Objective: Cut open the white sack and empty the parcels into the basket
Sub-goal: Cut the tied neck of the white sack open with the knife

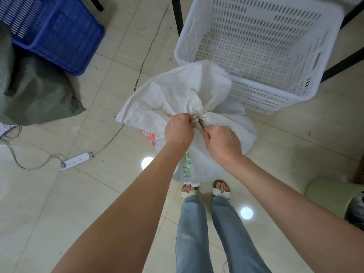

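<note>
White sack [177, 91] is pinched at its tied neck by the left grip [178, 132]; a thin blade [201, 124] is clasped by the right grip [223, 142].

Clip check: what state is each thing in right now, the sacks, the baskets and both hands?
white sack: upright, neck tied shut
white basket: upright, no parcels inside
blue basket: upright, nothing visible inside
left hand: pinches the sack's tied neck
right hand: grips thin dark tool at the tie
green sack: slumped on floor
</note>
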The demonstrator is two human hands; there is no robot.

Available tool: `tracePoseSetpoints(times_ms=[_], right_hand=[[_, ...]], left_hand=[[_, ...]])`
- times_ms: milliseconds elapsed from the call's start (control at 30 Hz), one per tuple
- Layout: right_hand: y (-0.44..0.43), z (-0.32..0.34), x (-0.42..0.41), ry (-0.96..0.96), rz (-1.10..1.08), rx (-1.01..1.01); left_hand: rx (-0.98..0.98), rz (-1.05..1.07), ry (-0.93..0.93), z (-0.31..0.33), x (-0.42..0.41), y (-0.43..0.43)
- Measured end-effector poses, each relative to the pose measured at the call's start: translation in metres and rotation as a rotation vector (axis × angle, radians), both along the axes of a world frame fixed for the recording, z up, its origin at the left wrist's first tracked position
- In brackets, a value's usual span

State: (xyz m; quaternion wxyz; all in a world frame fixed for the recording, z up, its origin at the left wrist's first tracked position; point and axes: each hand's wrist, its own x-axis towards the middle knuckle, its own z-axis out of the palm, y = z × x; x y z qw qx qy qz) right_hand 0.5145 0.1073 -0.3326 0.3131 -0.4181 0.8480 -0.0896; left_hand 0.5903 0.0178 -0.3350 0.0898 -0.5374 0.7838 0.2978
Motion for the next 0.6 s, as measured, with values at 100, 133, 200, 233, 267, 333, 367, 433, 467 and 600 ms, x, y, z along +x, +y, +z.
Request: tracePoseSetpoints(times_ms=[100, 133, 200, 233, 267, 333, 367, 433, 467, 600], right_hand=[[-0.008, 0.001, -0.002, -0.012, -0.004, 0.029], [-0.005, 0.001, 0.000, -0.013, 0.004, 0.026], [0.002, 0.003, 0.004, -0.011, 0.019, 0.012], [0.003, 0.004, 0.004, -0.007, 0.020, 0.010], [0.001, 0.004, 0.003, -0.002, 0.013, 0.011], [-0.006, 0.005, 0.000, -0.005, 0.003, 0.024], [-0.007, 0.004, -0.001, -0.001, 0.007, 0.025], [-0.002, 0.004, 0.001, 0.012, 0.027, 0.008], [0.001, 0.005, 0.003, 0.014, 0.037, 0.005], [-0.008, 0.006, -0.001, 0.011, 0.029, 0.031]], left_hand=[[-0.004, 0.002, -0.002, 0.000, 0.000, 0.001], [0.002, 0.011, -0.001, -0.001, 0.002, -0.001], [0.010, 0.022, 0.002, -0.001, 0.005, -0.003], [0.010, 0.017, 0.004, 0.000, 0.005, -0.002], [0.004, 0.008, 0.005, 0.001, 0.003, 0.000], [-0.005, 0.001, -0.003, 0.003, 0.001, 0.002], [-0.004, 0.008, 0.001, 0.002, 0.001, 0.001], [0.000, 0.026, 0.006, 0.000, 0.005, -0.003], [0.000, 0.029, 0.003, 0.000, 0.006, -0.003], [-0.002, 0.007, -0.002, 0.002, 0.002, 0.001]])
